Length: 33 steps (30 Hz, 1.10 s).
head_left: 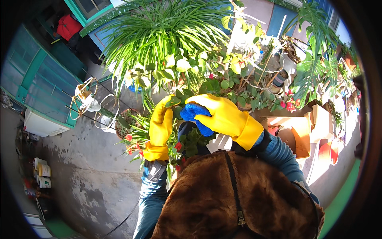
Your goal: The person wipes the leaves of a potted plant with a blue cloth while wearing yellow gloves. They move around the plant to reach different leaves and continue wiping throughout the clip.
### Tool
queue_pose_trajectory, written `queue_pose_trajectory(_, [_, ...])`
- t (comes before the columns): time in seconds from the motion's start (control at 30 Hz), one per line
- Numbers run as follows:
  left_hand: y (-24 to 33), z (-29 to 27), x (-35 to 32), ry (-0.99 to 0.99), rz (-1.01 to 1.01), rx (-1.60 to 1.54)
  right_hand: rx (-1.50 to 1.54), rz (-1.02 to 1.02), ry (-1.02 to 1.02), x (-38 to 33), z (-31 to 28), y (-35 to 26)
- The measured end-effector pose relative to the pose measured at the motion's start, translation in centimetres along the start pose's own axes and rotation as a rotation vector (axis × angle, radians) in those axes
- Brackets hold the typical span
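Both of my hands wear yellow rubber gloves. In my right hand (223, 115) a crumpled blue cloth (195, 112) is gripped, and it presses among the leaves of a potted plant. My left hand (160, 125) is just left of it, with its fingers curled round a green leaf (173, 102) near the fingertips. Dark green leaves (191, 144) hang below the cloth, and small red flowers (178, 146) show by my left wrist.
A large spider plant (167, 36) spreads ahead. On the right are a split-leaf plant (314, 73) and an orange-brown box (300, 135) with pots. A wire-wrapped cactus (111, 115) stands left. A person in red (68, 27) is at the far left, and white buckets (44, 171) stand below.
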<state>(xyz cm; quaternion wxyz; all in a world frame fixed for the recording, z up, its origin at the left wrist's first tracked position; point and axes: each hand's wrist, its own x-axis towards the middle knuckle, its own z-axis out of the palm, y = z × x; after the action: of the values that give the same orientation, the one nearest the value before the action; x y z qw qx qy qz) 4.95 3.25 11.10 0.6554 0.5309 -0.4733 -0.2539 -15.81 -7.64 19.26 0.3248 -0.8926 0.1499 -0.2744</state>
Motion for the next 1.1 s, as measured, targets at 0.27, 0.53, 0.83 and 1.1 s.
queue_pose_trajectory(0.27, [3.9,0.5,0.9,-0.16,0.32,0.524,0.027,-0.072,0.127,1.2,0.3,-0.6])
queue_pose_trajectory(0.53, [6.1,2.8,0.7,-0.206,0.267,0.334,-0.063,-0.133,0.324,0.9,0.7,-0.8])
queue_pose_trajectory(0.83, [5.3,3.2,0.4,-0.282,0.204,0.319,-0.069,-0.032,0.305,1.1,0.0,-1.5])
queue_pose_trajectory(1.1, [4.8,2.9,-0.2,-0.267,0.167,0.357,-0.127,-0.097,0.383,1.5,0.4,-1.4])
